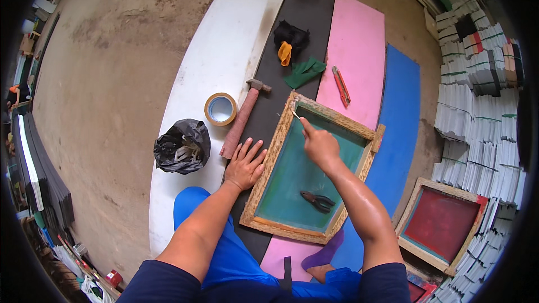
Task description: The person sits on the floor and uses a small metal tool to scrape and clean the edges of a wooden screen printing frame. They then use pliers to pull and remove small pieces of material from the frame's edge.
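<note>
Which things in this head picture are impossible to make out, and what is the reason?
Thin pale stick, rear end: head view, hidden by the right hand.
Contents of the black bag: head view, shaded by its folds, too jumbled to identify.
Lower red panel, full extent: head view, hidden by the right sleeve and cut off by the lower edge.

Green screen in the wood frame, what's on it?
Pliers lie on the green screen; the right hand, holding something thin and pale, is over it. The part beneath hand and forearm is hidden.

Stained brown floor (pixel 101 134); white stacks (pixel 487 115) at right.
</note>
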Action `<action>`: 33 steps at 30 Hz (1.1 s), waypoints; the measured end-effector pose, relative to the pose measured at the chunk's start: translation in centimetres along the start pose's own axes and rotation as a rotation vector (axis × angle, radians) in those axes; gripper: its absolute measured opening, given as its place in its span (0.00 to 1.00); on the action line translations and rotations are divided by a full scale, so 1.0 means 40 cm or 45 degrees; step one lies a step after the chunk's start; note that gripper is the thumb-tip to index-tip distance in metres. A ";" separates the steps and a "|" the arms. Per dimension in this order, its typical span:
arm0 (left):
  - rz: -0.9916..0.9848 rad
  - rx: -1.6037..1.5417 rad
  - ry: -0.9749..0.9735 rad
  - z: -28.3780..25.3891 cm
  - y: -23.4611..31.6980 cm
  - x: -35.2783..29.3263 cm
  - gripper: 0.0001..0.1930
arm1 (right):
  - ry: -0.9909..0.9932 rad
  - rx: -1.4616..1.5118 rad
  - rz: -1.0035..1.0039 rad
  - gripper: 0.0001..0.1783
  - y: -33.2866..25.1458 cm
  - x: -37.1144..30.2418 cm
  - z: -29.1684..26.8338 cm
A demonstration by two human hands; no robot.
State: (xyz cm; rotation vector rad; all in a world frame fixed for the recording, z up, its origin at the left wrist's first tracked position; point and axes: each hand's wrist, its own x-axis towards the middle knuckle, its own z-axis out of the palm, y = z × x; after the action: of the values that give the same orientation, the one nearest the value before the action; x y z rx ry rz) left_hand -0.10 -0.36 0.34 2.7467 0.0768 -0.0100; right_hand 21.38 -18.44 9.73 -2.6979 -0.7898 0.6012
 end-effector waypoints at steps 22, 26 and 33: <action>0.013 0.009 0.014 -0.007 -0.002 0.015 0.25 | 0.256 0.315 -0.278 0.24 0.120 0.044 0.108; 0.005 0.003 0.003 -0.001 -0.003 0.014 0.25 | -0.384 1.210 0.491 0.23 0.075 0.052 0.024; 0.006 -0.012 0.023 0.003 -0.005 0.012 0.25 | 0.125 0.333 0.065 0.23 0.054 0.036 -0.018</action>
State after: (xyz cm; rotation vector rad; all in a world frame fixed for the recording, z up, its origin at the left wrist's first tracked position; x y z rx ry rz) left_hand 0.36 -0.21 0.15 2.7379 0.0755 0.0165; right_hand 23.80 -19.49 9.12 -2.4923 -0.5749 0.5379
